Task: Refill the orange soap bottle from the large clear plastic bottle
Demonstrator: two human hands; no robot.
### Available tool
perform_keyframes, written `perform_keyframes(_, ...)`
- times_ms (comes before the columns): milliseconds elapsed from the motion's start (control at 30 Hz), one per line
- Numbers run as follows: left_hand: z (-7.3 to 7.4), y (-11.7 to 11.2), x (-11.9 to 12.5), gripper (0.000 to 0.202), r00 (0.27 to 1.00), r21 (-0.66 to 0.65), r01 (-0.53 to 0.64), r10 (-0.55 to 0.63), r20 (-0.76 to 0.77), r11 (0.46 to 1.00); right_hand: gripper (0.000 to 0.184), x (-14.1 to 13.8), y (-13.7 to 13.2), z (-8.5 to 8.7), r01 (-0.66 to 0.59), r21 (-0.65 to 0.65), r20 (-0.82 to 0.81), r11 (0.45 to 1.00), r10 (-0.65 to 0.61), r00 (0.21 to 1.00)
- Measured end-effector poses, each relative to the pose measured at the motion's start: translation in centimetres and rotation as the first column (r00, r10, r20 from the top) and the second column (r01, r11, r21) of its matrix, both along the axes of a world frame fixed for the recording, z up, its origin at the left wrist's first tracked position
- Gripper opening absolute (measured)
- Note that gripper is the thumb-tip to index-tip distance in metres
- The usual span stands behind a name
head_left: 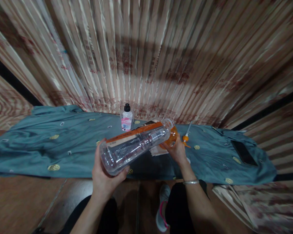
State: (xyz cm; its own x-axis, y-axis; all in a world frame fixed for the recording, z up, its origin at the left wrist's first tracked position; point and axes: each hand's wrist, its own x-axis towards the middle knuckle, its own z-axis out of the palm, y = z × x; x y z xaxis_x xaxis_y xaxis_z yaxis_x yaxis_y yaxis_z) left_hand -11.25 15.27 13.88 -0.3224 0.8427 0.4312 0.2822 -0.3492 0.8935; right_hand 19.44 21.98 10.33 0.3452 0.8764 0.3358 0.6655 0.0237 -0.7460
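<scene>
My left hand [104,180] is closed round the base of a large clear plastic bottle [134,148] with an orange label. The bottle is tilted, its neck up at the right and beside a small orange see-through bottle [173,137]. Around that orange bottle my right hand [177,152] is closed, a bracelet on its wrist. I cannot tell whether the two bottle mouths touch. An orange pump top [185,138] with a pale tube lies on the cloth, just right of my right hand. Part of the orange bottle is hidden behind the clear bottle's neck and my fingers.
A teal patterned cloth [70,143] covers the long low surface. A clear bottle with a black cap and pink label [126,120] stands near the back. Pale paper or tissue [158,150] lies under the bottles. A dark phone [243,152] is at the right. Behind hangs a pleated curtain [141,65].
</scene>
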Motion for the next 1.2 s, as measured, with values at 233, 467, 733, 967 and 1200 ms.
perform_keyframes(233, 0.07, -0.04, 0.03, 0.109, 1.000, -0.002, -0.009, 0.009, -0.007, 1.000, 0.088, 0.03, 0.08, -0.05, -0.006, 0.005, -0.005, 1.000, 0.006, 1.000)
perform_keyframes(467, 0.04, 0.03, 0.08, 0.109, 1.000, -0.007, 0.007, -0.007, -0.013, 1.000, 0.092, 0.26, 0.12, -0.53, 0.001, 0.011, 0.036, 1.000, -0.001, 0.999)
perform_keyframes(733, -0.16, -0.11, -0.01, 0.110, 1.000, -0.016, -0.009, 0.009, -0.020, 1.000, 0.095, 0.25, 0.14, -0.48, 0.002, 0.010, 0.039, 1.000, -0.003, 0.999)
perform_keyframes(967, 0.21, -0.02, -0.14, 0.110, 0.999, -0.006, 0.009, -0.009, -0.036, 1.000, 0.093, 0.22, 0.16, -0.37, -0.007, 0.017, 0.036, 1.000, 0.006, 0.999)
perform_keyframes(1200, 0.19, 0.26, 0.34, 0.106, 1.000, 0.033, 0.027, -0.027, 0.013, 0.999, 0.077, 0.34, 0.22, -0.61, -0.006, 0.031, 0.072, 0.999, 0.004, 0.997)
